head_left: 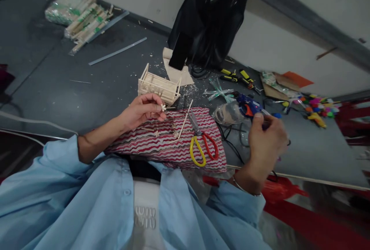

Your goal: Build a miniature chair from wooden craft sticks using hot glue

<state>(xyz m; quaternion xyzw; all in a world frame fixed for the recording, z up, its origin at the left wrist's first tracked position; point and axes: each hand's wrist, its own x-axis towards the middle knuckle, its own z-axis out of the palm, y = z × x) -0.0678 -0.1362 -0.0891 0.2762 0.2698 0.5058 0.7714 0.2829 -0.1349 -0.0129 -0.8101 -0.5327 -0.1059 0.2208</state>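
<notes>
My left hand [143, 112] pinches a tiny pale flower-shaped piece [163, 107] above a red-and-white striped cloth [162, 142] on my lap. Just beyond that hand stands a small crate [158, 86] built of wooden sticks. My right hand [266, 140] is closed around the grip of a blue glue gun [249, 107], a little blurred. Scissors with one yellow and one red handle [202, 144] lie on the cloth between my hands, beside a loose stick [185, 124] and a few more small flower pieces [156, 133].
A black bag [208, 26] and a dark phone [179, 51] lean against the wall behind. Packs of wooden sticks [82, 16] lie far left. Yellow-handled tools [235, 76] and coloured bits [315, 107] lie at the right. A red stool frame [306, 211] sits lower right.
</notes>
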